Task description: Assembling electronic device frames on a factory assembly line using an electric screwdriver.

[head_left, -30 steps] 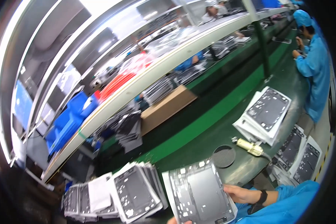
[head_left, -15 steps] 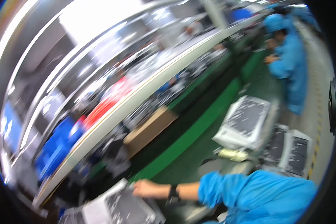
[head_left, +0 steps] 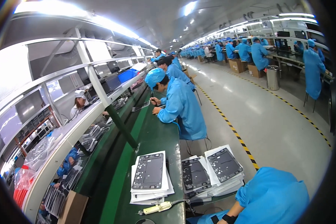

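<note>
My right arm [head_left: 274, 198] in a blue sleeve enters at the lower right. A dark watch [head_left: 229, 218] sits on its wrist at the lower edge, and the hand itself is cut off below. My left hand is out of view. On the green bench in front lies a yellow electric screwdriver [head_left: 158, 207] with a dark cord end. Behind it is a stack of white sheets topped by a dark tablet-like housing [head_left: 149, 171]. To the right, beyond the bench edge, two more such housings, one on the left [head_left: 195, 174] and one on the right [head_left: 224, 164], lie on white sheets.
A co-worker [head_left: 184, 104] in blue sits bent over the bench ahead. A green post [head_left: 121, 127] and a white shelf rail [head_left: 63, 155] run along the left. A cardboard box [head_left: 74, 209] stands below the shelf. Striped floor tape [head_left: 227, 125] marks the aisle.
The view has swung up and to the right, taking in the aisle. My right hand, before at a dark panel in a stack, has passed out below the lower edge.
</note>
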`<act>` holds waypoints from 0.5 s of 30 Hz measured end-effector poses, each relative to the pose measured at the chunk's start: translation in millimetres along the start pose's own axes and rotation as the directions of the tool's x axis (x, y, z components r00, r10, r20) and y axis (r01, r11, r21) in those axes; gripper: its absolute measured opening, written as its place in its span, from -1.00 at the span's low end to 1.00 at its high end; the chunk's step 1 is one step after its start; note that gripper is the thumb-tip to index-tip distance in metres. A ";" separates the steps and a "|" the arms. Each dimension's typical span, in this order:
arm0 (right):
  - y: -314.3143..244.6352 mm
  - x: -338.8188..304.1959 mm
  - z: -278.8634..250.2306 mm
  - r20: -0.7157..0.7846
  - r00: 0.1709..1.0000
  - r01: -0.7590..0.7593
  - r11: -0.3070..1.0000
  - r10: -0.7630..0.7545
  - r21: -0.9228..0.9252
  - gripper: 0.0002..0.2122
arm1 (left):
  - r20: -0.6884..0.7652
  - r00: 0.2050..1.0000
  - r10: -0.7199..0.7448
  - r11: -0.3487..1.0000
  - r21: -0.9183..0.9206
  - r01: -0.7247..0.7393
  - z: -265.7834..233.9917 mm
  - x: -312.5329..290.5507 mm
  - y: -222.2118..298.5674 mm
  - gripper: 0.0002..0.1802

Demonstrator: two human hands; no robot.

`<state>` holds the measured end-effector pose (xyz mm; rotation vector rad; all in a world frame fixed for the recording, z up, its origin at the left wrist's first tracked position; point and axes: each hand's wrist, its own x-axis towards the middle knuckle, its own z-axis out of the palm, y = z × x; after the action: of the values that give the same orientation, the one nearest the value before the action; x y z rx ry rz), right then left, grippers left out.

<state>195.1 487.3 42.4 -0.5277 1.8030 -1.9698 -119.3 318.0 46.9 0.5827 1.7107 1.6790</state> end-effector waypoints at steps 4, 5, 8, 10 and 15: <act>16.1 -19.7 11.7 -0.034 0.998 -0.047 0.999 0.047 -0.020 -0.81 | 0.068 0.997 -0.021 1.000 0.011 0.020 12.8 0.4 -33.2 -0.53; 19.4 -24.1 14.1 -0.037 0.998 -0.058 0.998 0.057 -0.027 -0.81 | 0.079 0.997 -0.023 1.000 0.014 0.022 15.6 -1.2 -40.3 -0.53; 25.2 -32.8 17.1 -0.044 0.996 -0.078 0.995 0.075 -0.055 -0.81 | 0.111 0.994 -0.023 0.999 0.034 0.019 21.9 -3.7 -52.9 -0.54; 26.9 -36.3 15.6 -0.047 0.995 -0.087 0.993 0.083 -0.076 -0.81 | 0.131 0.991 -0.019 0.999 0.051 0.012 24.7 -3.0 -57.5 -0.54; 33.3 -45.8 6.1 -0.037 0.992 -0.121 0.983 0.117 -0.138 -0.81 | 0.158 0.987 -0.003 0.997 0.077 -0.010 35.0 -4.3 -73.4 -0.56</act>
<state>238.5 504.5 9.9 -0.4259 1.9539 -1.7893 -81.4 333.6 -23.5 0.7359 1.6664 1.5309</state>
